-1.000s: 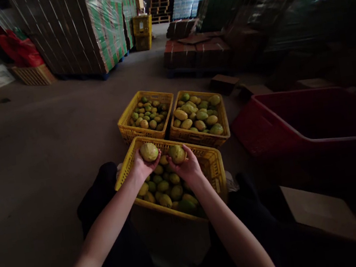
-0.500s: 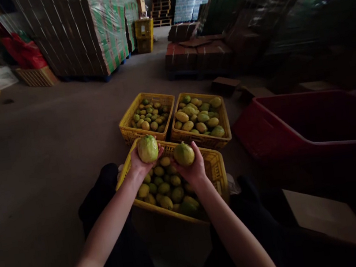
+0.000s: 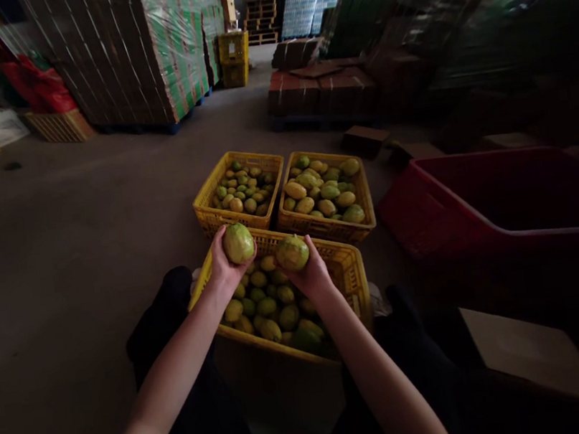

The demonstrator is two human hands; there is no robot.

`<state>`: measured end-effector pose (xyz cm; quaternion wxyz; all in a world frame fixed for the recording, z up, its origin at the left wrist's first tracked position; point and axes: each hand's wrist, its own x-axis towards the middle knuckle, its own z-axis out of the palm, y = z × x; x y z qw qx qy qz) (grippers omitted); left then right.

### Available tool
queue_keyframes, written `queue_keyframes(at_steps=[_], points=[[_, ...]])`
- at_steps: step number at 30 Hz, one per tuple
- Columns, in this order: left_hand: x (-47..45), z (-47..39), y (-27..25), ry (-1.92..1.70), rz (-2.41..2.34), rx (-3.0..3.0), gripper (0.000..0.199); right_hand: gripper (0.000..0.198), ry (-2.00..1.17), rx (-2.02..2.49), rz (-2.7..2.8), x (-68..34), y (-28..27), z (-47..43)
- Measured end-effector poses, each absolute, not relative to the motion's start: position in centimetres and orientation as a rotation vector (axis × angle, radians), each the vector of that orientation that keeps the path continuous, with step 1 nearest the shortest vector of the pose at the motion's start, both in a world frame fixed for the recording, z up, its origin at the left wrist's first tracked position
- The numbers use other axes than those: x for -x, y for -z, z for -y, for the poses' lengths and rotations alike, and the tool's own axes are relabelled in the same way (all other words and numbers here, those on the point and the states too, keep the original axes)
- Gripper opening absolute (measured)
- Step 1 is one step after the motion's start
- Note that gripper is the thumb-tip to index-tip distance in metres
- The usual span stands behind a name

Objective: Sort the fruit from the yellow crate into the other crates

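My left hand (image 3: 226, 270) is wrapped round a round yellow-green fruit (image 3: 238, 243), kind unclear. In my right hand (image 3: 311, 275) lies a second yellow-green fruit (image 3: 293, 253), tilted, with a small stem stub on top. Both are held above the near yellow crate (image 3: 352, 273), apart from each other. Several green and yellow fruits (image 3: 267, 307) fill the bottom of that crate, partly hidden by my right hand and forearm. The fingers under each held fruit are mostly out of sight.
Beyond the near crate stand a left yellow crate (image 3: 207, 211) of smaller fruits and a right yellow crate (image 3: 366, 198) of larger ones. A large red bin (image 3: 429, 203) is at the right, a cardboard flap (image 3: 532, 347) nearer. Wrapped stacked cartons (image 3: 102, 56) rise behind.
The fruit in my right hand has turned, its stem end tipping, and shifted slightly left. My left hand has turned its fruit slightly, the fingers now less visible beside it.
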<state>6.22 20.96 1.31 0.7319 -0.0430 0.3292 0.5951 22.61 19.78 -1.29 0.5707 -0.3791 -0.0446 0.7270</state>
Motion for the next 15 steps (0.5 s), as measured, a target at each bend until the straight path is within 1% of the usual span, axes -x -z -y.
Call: queue_keyframes(at_steps=[4, 9, 13, 15], points=[[-6.3, -20.9, -1.2, -1.154, -0.590, 0.071, 0.043, 0.033, -1.748, 0.854, 0.119, -23.0, 0.9, -19.5], [-6.4, -21.0, -1.3, -1.161, -0.623, 0.028, 0.041, 0.036, -1.734, 0.890, 0.128, -23.5, 0.2, -19.4], [-6.5, -20.7, -1.1, -1.167, -0.680, 0.043, 0.040, 0.021, -1.702, 0.898, 0.164, -23.7, 0.3, -19.5], [-6.6, -20.3, -1.1, -1.138, -0.635, 0.077, 0.044, 0.020, -1.664, 0.897, 0.145, -23.7, 0.4, -19.5]])
